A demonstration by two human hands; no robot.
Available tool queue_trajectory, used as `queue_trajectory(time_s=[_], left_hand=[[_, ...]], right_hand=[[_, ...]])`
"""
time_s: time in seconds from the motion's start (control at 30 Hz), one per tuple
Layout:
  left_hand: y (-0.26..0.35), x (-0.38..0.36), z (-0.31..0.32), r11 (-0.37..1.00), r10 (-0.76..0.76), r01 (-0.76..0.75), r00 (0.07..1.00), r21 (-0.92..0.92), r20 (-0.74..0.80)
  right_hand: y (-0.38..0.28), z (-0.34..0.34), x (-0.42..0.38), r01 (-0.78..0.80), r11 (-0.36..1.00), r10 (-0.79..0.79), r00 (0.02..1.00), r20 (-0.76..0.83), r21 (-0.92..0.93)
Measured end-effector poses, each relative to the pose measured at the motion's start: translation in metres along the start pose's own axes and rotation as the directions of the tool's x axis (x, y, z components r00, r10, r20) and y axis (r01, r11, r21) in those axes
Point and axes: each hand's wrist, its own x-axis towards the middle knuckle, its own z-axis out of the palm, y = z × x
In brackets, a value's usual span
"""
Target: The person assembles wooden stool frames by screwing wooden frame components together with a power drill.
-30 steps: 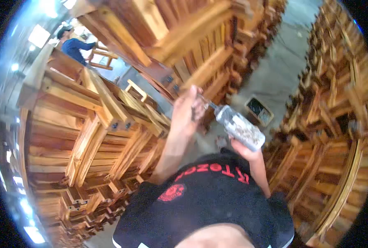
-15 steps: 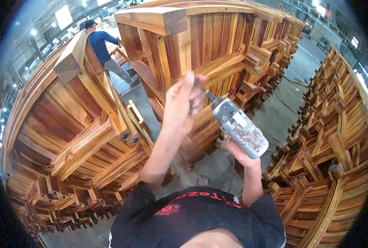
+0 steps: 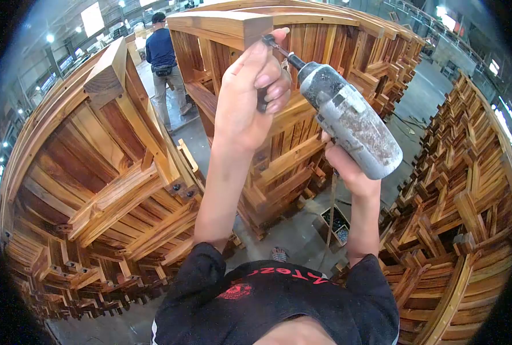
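My right hand (image 3: 352,167) grips the handle of a worn grey-white cordless impact driver (image 3: 356,123), its nose pointing up and left. A thin bit (image 3: 282,50) sticks out of the chuck. At the bit's tip, my left hand (image 3: 250,95) pinches a small dark round-headed fastener (image 3: 268,40) between thumb and forefinger. The other left fingers are curled, with something dark partly showing inside them. Just behind both hands stands a wooden slatted panel frame (image 3: 216,26), its thick corner post close to the left fingertips.
Another wooden frame (image 3: 104,80) leans on the left, with dark bolts (image 3: 181,190) in its brace. A long row of stacked wooden frames (image 3: 468,201) lines the right. On the floor sits a box of small hardware (image 3: 335,226). A person in blue (image 3: 165,49) stands beyond, back turned.
Both hands and the driver have risen toward the frame's top corner, the driver also shifting right. The hardware box has come into view. The person in blue has turned away and stands more upright.
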Motion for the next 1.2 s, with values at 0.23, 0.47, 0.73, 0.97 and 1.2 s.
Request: queue_trajectory(time_s=[0.23, 0.47, 0.73, 0.97, 1.2], left_hand=[[-0.001, -0.001, 0.002, 1.000, 0.005, -0.005, 1.000, 0.013, -0.015], [0.002, -0.014, 0.000, 0.984, -0.048, 0.073, 0.987, 0.163, -0.152], [0.011, -0.015, -0.120, 0.817, 0.251, 0.129, 0.798, 0.562, -0.548], [-0.005, -0.004, -0.134, 0.216, 0.471, 0.272, 0.813, 0.938, -0.344], [-0.011, -0.006, -0.126, 0.193, 0.541, 0.292, 0.765, 0.937, -0.350]], right_hand=[[-0.008, 0.003, 0.004, -0.175, 0.976, 0.177, 0.984, -0.007, 0.131], [-0.014, -0.004, 0.007, -0.305, 0.904, 0.314, 0.949, 0.017, 0.299], [-0.041, -0.027, 0.032, -0.424, 0.853, 0.423, 0.903, 0.074, 0.305], [-0.058, -0.033, 0.043, -0.510, 0.808, 0.501, 0.858, 0.111, 0.295], [-0.058, -0.033, 0.048, -0.507, 0.809, 0.482, 0.862, 0.158, 0.298]])
